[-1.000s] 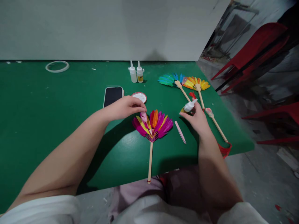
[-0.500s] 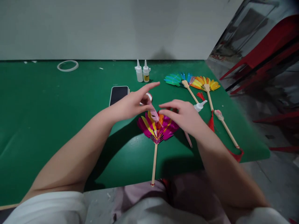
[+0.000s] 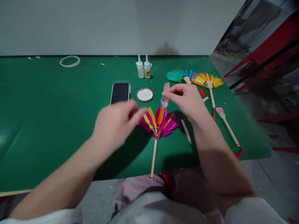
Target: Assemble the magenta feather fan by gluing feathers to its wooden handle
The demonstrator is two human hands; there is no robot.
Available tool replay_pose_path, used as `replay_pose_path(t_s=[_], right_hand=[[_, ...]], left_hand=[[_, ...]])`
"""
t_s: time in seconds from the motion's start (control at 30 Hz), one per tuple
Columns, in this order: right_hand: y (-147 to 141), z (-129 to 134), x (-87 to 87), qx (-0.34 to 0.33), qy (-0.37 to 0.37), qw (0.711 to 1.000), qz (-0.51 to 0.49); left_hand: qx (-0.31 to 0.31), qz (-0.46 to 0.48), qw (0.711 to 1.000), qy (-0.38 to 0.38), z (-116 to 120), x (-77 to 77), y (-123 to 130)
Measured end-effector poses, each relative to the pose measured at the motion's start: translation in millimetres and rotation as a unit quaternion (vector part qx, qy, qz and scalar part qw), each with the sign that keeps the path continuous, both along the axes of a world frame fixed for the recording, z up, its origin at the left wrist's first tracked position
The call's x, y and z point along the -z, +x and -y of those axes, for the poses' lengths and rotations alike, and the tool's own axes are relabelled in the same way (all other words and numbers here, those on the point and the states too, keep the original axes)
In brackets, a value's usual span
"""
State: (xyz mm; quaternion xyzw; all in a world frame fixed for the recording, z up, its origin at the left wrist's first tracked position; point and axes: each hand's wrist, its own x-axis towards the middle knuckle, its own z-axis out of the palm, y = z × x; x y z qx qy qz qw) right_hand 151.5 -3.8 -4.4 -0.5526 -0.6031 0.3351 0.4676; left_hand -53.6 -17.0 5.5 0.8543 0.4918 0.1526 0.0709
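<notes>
head view: the step in hand looks like positioning a pink feather, pinched in the grip of the right hand, over the feather fan on the table; the next move seems to call for steadiness; the left hand is blurred, grip unclear; far, two bottles, contents unclear, and a round dish, white inside

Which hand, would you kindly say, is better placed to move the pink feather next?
Probably the right hand: it pinches the pink feather near the far edge of the magenta fan. The left hand, blurred, shows no feather in its grasp.
</notes>
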Motion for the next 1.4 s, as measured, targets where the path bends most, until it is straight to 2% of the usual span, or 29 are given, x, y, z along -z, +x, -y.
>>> replay_pose_path(t_s=[0.1,0.2,0.3,0.47,0.53,0.6,0.67,0.77,0.83,0.9,1.03,1.17,1.3,1.4], right_hand=[[5,21,-4.4,0.037,0.008,0.999,-0.039],[9,47,-12.5,0.061,0.002,0.997,-0.053],[18,72,-22.9,0.091,0.012,0.994,-0.062],[37,107,-39.8,0.118,-0.002,0.987,-0.109],[45,118,-44.2,0.118,0.0,0.985,-0.124],[53,125,-47.5,0.123,0.011,0.983,-0.139],[62,129,-50.3,0.143,0.022,0.975,-0.169],[73,129,-54.5,0.186,0.042,0.956,-0.225],[75,127,-56.6,0.203,0.052,0.951,-0.227],[72,126,-57.9,0.192,0.051,0.959,-0.201],[55,128,-62.6,0.093,-0.009,0.988,-0.123],[39,136,-70.9,-0.011,-0.069,0.996,-0.05],[34,145,-74.2,-0.028,-0.072,0.997,-0.005],[32,151,-74.8,-0.036,-0.074,0.996,-0.012]], left_hand=[[0.008,-0.156,0.982,-0.108,51,21.1,6],[-0.012,-0.184,0.974,-0.135,79,47.1,19],[-0.021,-0.158,0.979,-0.128,88,58.0,31],[-0.078,-0.106,0.987,-0.097,103,50.9,32],[-0.12,-0.05,0.987,-0.094,112,49.9,26],[-0.158,0.069,0.978,-0.115,122,51.3,18],[-0.176,0.242,0.939,-0.17,132,53.0,10],[-0.167,0.456,0.829,-0.278,149,50.9,4],[-0.156,0.516,0.772,-0.337,161,45.5,4],[-0.128,0.536,0.739,-0.387,171,38.2,4],[-0.048,0.531,0.707,-0.464,182,24.2,5],[0.001,0.504,0.704,-0.5,184,13.5,3],[0.01,0.497,0.7,-0.513,185,6.1,3],[0.024,0.498,0.694,-0.519,186,3.7,4]])
